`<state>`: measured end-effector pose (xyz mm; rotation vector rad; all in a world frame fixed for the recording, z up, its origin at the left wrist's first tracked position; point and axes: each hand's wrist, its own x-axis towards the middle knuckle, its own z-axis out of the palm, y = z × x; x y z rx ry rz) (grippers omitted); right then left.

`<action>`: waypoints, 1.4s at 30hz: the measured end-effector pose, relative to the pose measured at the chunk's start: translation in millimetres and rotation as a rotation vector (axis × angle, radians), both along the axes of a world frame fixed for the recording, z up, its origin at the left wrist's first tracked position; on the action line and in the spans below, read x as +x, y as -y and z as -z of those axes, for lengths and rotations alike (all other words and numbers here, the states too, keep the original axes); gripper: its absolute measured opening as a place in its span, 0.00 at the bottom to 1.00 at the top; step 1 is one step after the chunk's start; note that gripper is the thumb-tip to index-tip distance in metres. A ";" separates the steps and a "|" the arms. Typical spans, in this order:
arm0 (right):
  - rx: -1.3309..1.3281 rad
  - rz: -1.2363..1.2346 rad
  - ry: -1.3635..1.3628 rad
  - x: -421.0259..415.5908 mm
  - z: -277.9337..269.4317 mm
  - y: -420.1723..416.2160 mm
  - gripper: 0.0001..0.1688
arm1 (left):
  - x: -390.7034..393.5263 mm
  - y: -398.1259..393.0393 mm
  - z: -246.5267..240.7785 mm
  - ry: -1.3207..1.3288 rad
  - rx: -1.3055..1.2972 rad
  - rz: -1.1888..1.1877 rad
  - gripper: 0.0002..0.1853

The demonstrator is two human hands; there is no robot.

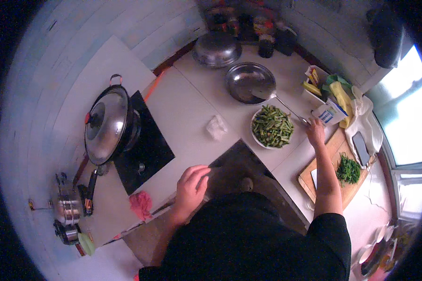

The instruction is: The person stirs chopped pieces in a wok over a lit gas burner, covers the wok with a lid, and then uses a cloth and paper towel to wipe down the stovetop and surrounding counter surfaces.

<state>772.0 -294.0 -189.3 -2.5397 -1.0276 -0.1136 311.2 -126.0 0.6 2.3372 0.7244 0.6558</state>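
Note:
My left hand (192,188) hovers near the counter's front edge, fingers loosely bent and apart, with nothing in it. At the right, my right hand (315,132) reaches to the lower corner of a white and blue plastic packet (328,113). The handle end of a metal spatula (285,105) lies right by those fingers, and I cannot tell which of the two they hold. The spatula's blade rests in a steel bowl (244,84). Below it stands a bowl of cut green vegetable pieces (272,126). Under my right forearm is a wooden cutting board (332,140) with chopped greens (348,170).
A lidded wok (107,123) sits on the black cooktop (158,154) at left. A pink cloth (140,205) and a crumpled white cloth or tissue (216,127) lie on the counter. An upturned metal bowl (217,51) stands behind. A phone (360,147) rests on a white cloth bag (367,119).

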 end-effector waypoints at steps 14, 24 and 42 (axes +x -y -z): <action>0.059 -0.772 -0.094 -252.8 -23.2 -224.8 0.30 | -102.9 3.9 73.7 -0.107 -0.117 -0.183 0.08; 0.164 -0.552 -0.529 -307.8 34.4 -252.4 0.21 | -283.3 41.4 184.6 -0.348 -0.282 -0.653 0.18; 0.100 -1.190 0.093 -504.5 -43.2 -353.0 0.25 | -373.3 -40.4 209.0 -0.485 0.136 -0.796 0.34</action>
